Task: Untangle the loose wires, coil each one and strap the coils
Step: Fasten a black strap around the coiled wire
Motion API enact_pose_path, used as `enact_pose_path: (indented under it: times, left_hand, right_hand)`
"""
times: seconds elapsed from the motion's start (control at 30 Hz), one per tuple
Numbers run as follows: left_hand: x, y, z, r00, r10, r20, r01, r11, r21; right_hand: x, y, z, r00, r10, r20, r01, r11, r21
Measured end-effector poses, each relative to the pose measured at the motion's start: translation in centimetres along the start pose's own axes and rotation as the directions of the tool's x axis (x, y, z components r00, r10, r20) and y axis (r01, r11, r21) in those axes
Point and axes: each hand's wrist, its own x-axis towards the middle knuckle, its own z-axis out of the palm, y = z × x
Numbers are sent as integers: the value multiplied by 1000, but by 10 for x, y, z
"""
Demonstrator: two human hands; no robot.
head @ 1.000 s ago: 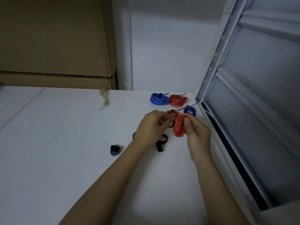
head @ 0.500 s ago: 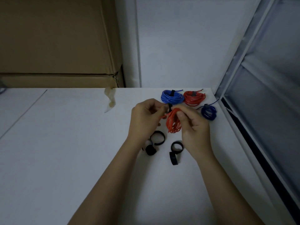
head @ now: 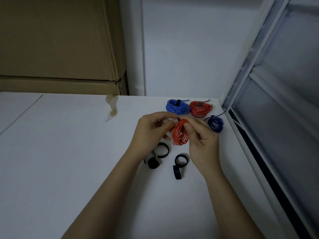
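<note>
Nearest the camera, two bare forearms are reaching out over a white table (head: 51, 169). Just past them, loose black straps are lying on the tabletop: one strap (head: 179, 163) curled into a ring with its tail pointing back toward the person, another ring-shaped strap (head: 162, 150) to its left, and a dark rolled strap (head: 153, 163) partly under the left wrist.

Above the straps, both hands are holding a coil of orange-red wire (head: 180, 135) off the table. The right hand (head: 200, 138) is pinching the top of the coil between thumb and curled fingers, so the loops are hanging down. The left hand (head: 151, 130) is curling its fingers around the wire's end where it is leaving the coil; something dark is showing between the fingertips, too hidden to name.

Farther back, three strapped coils are resting near the table's far right corner: a dark blue coil (head: 215, 124) just beside the right hand, a red coil (head: 201, 108) behind it, and a brighter blue coil (head: 177, 106) touching the red one's left side.

Beyond the table, a cardboard box (head: 60, 49) is standing at the far left with a scrap of tape (head: 111, 108) hanging from its corner, and a window frame (head: 259, 66) is running along the right.
</note>
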Motion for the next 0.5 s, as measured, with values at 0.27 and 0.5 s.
enact_pose_path:
  times: [0.27,0.5]
  left_hand:
    - [2,0,-6,951,295,90,-305,858,412]
    - [0,1,-5,975,217,48,-220,908,356]
  right_hand:
    - [-2,1,-5,999,-20,42,23,998,-54]
    - [-3,1,-3,999,-42,3,42,994,-101]
